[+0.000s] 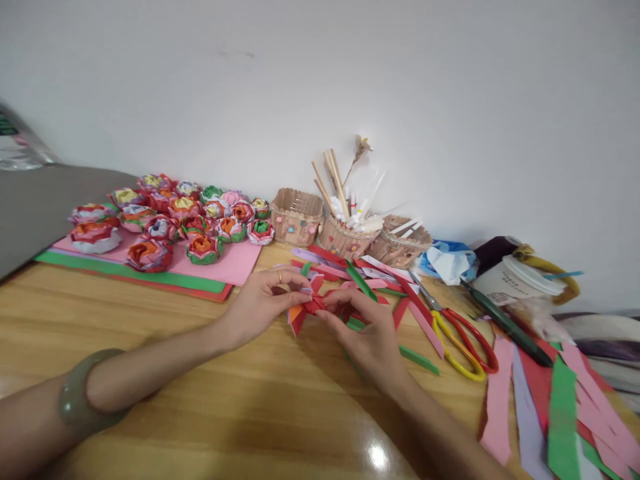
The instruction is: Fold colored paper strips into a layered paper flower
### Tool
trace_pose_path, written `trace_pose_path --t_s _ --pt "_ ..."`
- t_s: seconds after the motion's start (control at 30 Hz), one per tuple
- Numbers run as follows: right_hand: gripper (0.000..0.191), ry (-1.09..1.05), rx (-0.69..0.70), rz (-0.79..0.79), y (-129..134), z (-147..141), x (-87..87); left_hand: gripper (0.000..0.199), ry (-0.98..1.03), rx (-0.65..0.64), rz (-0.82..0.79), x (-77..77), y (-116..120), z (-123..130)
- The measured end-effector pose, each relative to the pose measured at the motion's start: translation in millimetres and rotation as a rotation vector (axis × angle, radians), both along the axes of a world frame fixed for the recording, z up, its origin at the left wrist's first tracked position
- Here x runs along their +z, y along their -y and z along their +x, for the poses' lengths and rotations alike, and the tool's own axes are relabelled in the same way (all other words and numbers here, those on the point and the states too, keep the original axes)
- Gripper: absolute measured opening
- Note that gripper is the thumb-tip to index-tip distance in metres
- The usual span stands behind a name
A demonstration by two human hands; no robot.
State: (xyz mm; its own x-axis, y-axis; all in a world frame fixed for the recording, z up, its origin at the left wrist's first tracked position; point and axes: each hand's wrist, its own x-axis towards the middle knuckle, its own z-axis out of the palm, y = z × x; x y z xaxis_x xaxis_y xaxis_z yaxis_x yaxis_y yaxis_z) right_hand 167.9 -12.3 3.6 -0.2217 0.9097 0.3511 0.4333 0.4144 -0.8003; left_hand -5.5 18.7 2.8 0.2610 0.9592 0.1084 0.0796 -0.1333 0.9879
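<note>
Both hands meet over the wooden table (pixel 210 407) around a small folded paper piece (pixel 316 305), red in the middle with orange, pink and purple points. My left hand (pixel 263 300), with a ring on one finger, pinches its left side between thumb and fingertips. On the right side, my right hand (pixel 364 327) grips the red part with thumb and index finger. Behind and beside the hands lie folded paper strips (pixel 360 277) in red, green, pink and purple. The fingers hide part of the piece.
Paper flowers (pixel 149 255) stand on stacked coloured sheets (pixel 235 261) at the left. Decorated baskets (pixel 296 223) line the wall. Scissors (pixel 457 340), a green cutter (pixel 510 327), a white tub (pixel 517 280) and cut strips (pixel 563 417) lie at the right.
</note>
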Motion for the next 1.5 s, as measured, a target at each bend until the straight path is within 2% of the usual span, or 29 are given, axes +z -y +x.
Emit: trace_pose_path --t_s 0.17,0.37,0.47,0.7,0.9,1.13,1.23,1.33,1.4,1.5 --pt "0.012 -0.082 0.039 -0.087 -4 0 -2.0 0.006 -0.022 -0.017 0.07 -7.0 -2 -2" --pt "0.008 -0.339 -0.026 -0.416 -6 0 0.4 0.007 -0.03 -0.08 0.077 -10.8 -4 -4" --pt "0.009 -0.414 -0.051 -0.506 -7 0 0.5 0.006 -0.006 -0.08 0.063 -10.3 -5 -5" --pt "0.005 -0.459 -0.095 -0.54 -9 2 -2.0 0.006 0.015 -0.067 0.026 -4.9 -7 -6" --pt "0.008 -0.563 -0.099 -0.622 -11 0 -1.9 0.009 0.075 -0.122 -0.058 -3.9 -7 -6" --pt "0.006 -0.528 0.025 -0.699 -12 6 0.6 0.016 0.131 -0.138 -0.085 -7.7 -12 -8" --pt "0.007 -0.506 -0.059 -0.63 -13 7 -0.6 0.021 0.205 -0.182 -0.074 -11.0 -15 -10" --pt "0.02 -0.407 -0.168 -0.492 -14 7 -1.8 0.019 0.278 -0.268 -0.097 -15.5 -16 -10" --pt "0.026 -0.337 -0.165 -0.471 -14 5 -1.6 0.017 0.324 -0.308 -0.108 -17.7 -15 -11" --pt "0.029 -0.334 -0.07 -0.523 -12 4 -0.4 0.013 0.314 -0.357 -0.112 -18.1 -15 -11"
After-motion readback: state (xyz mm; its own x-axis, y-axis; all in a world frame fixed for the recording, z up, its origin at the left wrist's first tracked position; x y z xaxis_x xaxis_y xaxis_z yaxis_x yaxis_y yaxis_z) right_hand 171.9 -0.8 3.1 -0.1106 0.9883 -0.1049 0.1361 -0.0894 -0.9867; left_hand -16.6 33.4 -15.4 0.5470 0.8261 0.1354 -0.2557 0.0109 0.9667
